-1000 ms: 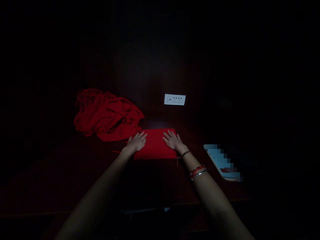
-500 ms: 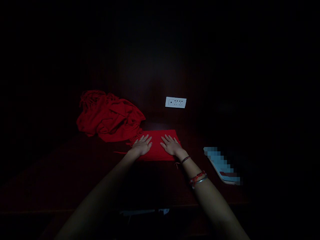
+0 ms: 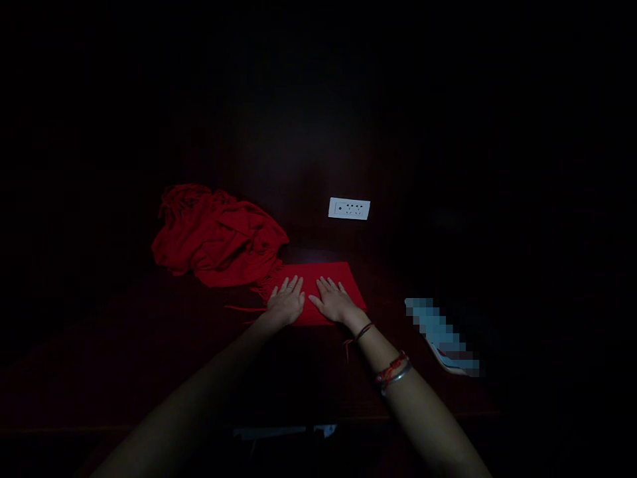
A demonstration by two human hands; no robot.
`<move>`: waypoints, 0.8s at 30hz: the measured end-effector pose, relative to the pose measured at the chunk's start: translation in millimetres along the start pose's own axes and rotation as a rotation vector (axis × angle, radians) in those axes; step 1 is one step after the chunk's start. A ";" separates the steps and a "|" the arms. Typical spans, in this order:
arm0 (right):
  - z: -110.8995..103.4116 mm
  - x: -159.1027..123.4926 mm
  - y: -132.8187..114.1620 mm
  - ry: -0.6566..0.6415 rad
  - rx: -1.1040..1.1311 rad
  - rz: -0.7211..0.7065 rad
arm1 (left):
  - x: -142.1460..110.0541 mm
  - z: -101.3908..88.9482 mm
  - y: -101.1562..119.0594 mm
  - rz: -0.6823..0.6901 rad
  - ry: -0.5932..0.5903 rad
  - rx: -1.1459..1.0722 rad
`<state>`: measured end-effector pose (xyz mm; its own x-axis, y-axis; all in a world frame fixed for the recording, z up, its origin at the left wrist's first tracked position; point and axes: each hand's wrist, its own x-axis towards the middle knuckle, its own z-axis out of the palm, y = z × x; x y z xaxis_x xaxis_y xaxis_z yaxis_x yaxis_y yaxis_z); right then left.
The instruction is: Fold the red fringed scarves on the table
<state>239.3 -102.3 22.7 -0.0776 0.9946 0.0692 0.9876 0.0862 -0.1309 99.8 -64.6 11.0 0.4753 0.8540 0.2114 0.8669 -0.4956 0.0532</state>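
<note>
A red fringed scarf (image 3: pixel 323 271) lies folded into a flat rectangle on the dark table, its fringe poking out at the left. My left hand (image 3: pixel 287 302) rests palm down on its left part with the fingers spread. On the right part lies my right hand (image 3: pixel 333 301), also flat and open, with bracelets on that wrist. Neither hand grips anything. Behind and to the left, a second red fringed cloth (image 3: pixel 219 239) sits in a crumpled heap that meets the folded scarf's fringe.
A phone-like device (image 3: pixel 442 335) with a blurred-out face lies on the table to the right. The white wall socket (image 3: pixel 349 208) is set in the dark back panel. Below the table's front edge (image 3: pixel 348 418) some pale items show. The surroundings are very dark.
My two hands have come closer together on the folded scarf, the right one shifting left and both a little nearer to me. The whole view has moved slightly.
</note>
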 end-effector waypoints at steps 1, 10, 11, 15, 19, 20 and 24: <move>1.1 -0.4 1.4 -0.047 0.000 0.013 | -3.5 4.6 -3.1 -0.008 0.007 -0.020; -17.8 -10.3 33.1 -0.205 -0.020 0.257 | -25.3 2.9 -35.5 -0.077 -0.005 -0.077; -19.4 -10.5 33.2 -0.181 -0.024 0.269 | -24.3 -0.2 -35.7 -0.097 0.028 -0.056; -21.4 0.1 19.0 0.016 -0.030 0.128 | -5.7 -10.1 -32.0 -0.041 0.197 -0.037; -13.5 32.2 -1.1 0.051 -0.043 -0.003 | 32.8 -5.9 -24.0 0.093 0.140 -0.108; -10.7 40.5 -2.4 0.028 -0.043 0.003 | 41.7 -2.3 -22.9 0.104 0.095 -0.116; -1.6 58.0 15.1 -0.094 -0.036 0.083 | 59.7 13.7 -29.2 0.090 -0.068 -0.133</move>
<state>250.0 -43.5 26.3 -0.0064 0.9994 -0.0339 0.9953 0.0031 -0.0965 104.9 3.0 8.7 0.5630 0.8118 0.1551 0.7951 -0.5832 0.1662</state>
